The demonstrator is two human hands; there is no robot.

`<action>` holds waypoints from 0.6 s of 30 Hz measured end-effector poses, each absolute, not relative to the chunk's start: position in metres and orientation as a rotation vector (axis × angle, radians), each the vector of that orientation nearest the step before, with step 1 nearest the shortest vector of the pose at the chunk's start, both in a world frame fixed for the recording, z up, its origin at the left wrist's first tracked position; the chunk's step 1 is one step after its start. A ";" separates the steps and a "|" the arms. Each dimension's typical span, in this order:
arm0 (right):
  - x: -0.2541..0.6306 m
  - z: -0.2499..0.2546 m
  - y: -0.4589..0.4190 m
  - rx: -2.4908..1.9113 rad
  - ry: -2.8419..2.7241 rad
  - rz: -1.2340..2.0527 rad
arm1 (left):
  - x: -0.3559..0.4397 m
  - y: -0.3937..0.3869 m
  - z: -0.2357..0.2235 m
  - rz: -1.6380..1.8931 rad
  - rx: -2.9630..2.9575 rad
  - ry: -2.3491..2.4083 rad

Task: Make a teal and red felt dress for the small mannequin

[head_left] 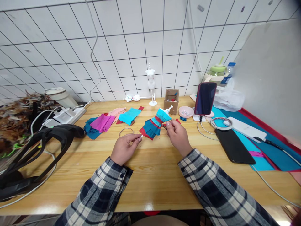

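Note:
A miniature dress form (169, 109) lies tilted above the table, wearing a layered dress (152, 127) of turquoise, teal and red. My left hand (124, 147) pinches the white rod at its lower end, just past the red hem. In my right hand (176, 134) is a slim dark tool (162, 125), perhaps tweezers, gripped between thumb and fingers. Its tip reaches the dress below the red waistband; my fingers partly hide the tool. A second white dress form (150, 80) stands bare at the back, with another one (133, 98) on its side.
Fabric pieces (103, 123) and turquoise cloth (130, 116) lie behind my left hand. A cardboard box (171, 100), a pink bowl (186, 112) and a propped phone (205, 99) stand behind my right. A black headset (47, 157) sits left, a black phone (235, 146) right.

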State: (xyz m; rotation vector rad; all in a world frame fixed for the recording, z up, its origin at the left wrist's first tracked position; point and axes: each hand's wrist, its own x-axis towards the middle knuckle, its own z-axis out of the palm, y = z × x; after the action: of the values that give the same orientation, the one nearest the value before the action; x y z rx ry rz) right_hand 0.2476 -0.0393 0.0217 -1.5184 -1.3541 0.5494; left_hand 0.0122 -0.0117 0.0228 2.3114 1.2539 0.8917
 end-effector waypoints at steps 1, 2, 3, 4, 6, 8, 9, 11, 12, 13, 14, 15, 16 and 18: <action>0.248 0.022 -0.039 -1.518 -1.352 0.551 | 0.012 -0.012 0.023 0.893 2.311 1.254; 0.248 0.021 -0.039 -1.516 -1.348 0.552 | 0.012 -0.012 0.023 0.894 2.312 1.255; 0.248 0.021 -0.038 -1.513 -1.342 0.553 | 0.012 -0.012 0.023 0.892 2.313 1.256; 0.248 0.021 -0.038 -1.509 -1.336 0.553 | 0.012 -0.012 0.023 0.892 2.313 1.259; 0.248 0.021 -0.038 -1.496 -1.328 0.552 | 0.012 -0.012 0.023 0.888 2.312 1.266; 0.248 0.021 -0.038 -1.487 -1.323 0.550 | 0.011 -0.012 0.023 0.886 2.309 1.271; 0.247 0.022 -0.038 -1.484 -1.324 0.552 | 0.012 -0.012 0.023 0.887 2.307 1.274; 0.247 0.023 -0.039 -1.475 -1.327 0.559 | 0.012 -0.012 0.023 0.889 2.299 1.284; 0.247 0.024 -0.040 -1.468 -1.332 0.564 | 0.012 -0.013 0.023 0.889 2.293 1.290; 0.246 0.024 -0.041 -1.455 -1.342 0.571 | 0.013 -0.013 0.023 0.891 2.286 1.296; 0.246 0.024 -0.042 -1.431 -1.352 0.579 | 0.013 -0.013 0.023 0.893 2.276 1.302; 0.245 0.023 -0.043 -1.395 -1.358 0.586 | 0.013 -0.013 0.023 0.906 2.257 1.310; 0.245 0.022 -0.044 -1.347 -1.357 0.592 | 0.014 -0.013 0.023 0.926 2.230 1.319; 0.244 0.020 -0.046 -1.238 -1.338 0.603 | 0.015 -0.013 0.023 0.974 2.162 1.336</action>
State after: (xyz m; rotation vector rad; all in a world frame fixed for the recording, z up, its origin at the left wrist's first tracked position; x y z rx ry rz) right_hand 0.2443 -0.0465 0.0201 -1.2378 -1.3375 0.6035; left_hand 0.0151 -0.0134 0.0234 2.1619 1.3364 0.9741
